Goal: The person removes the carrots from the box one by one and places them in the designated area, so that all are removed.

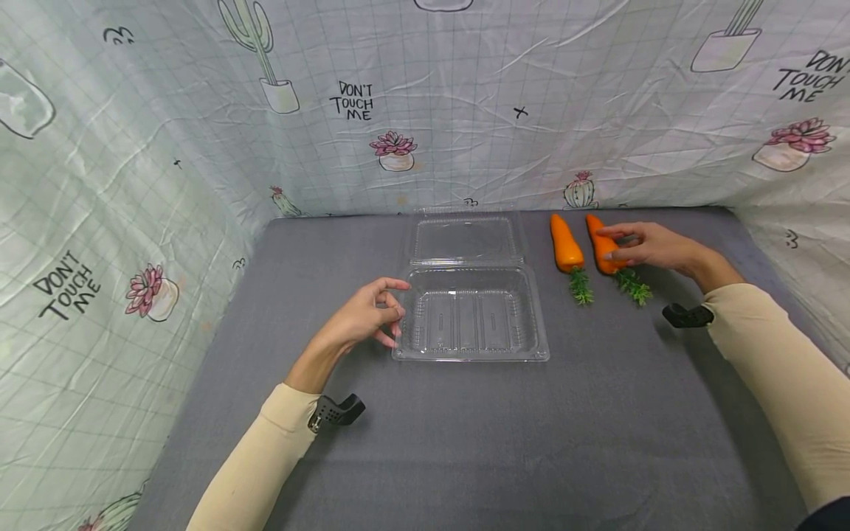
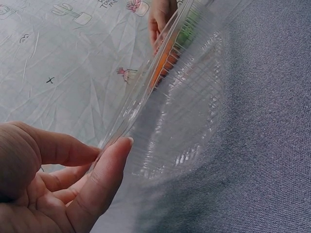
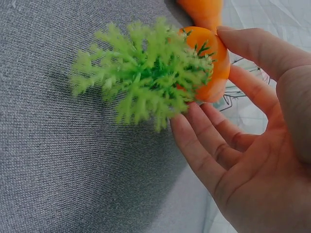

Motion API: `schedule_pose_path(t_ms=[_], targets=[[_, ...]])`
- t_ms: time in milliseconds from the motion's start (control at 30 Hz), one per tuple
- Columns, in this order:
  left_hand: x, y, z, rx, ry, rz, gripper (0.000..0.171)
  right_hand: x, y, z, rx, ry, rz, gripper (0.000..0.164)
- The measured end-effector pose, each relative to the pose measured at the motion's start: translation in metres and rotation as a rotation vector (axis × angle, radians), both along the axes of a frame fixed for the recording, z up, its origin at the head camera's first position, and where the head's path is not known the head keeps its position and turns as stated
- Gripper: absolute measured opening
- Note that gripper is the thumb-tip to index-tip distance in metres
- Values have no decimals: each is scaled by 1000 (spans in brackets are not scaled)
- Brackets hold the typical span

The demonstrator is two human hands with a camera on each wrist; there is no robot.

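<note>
A clear plastic clamshell container (image 1: 471, 355) lies open on the table, its lid (image 1: 467, 241) folded back behind the tray. At the tray's left side, my left hand (image 1: 373, 313) pinches the rim between thumb and forefinger, as the left wrist view shows. My right hand (image 1: 654, 245) holds the right-hand carrot (image 1: 600, 245), thumb on one side and fingers on the other. That carrot's green leafy top (image 3: 141, 73) points toward the front, over the grey cloth. A second orange carrot (image 1: 567, 245) lies just left of it, between it and the container.
Grey cloth (image 1: 451, 442) covers the table. Behind it and along both sides hangs a pale curtain (image 1: 465, 110) printed with cacti and lettering. Each wrist carries a black strap mount, the left one (image 1: 339, 410) low over the cloth.
</note>
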State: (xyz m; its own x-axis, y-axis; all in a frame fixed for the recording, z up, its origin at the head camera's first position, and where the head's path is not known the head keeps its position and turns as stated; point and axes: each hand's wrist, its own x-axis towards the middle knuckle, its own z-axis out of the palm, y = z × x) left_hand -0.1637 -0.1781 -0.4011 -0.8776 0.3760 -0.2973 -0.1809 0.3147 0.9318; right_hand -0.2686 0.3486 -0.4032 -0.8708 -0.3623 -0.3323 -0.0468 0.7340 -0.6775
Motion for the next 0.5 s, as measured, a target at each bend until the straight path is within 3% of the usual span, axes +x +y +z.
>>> schedule_pose_path(t_ms=[500], targets=[[0,-1,0,-17,5,-9,50,3,0,5,6,17,19,65]])
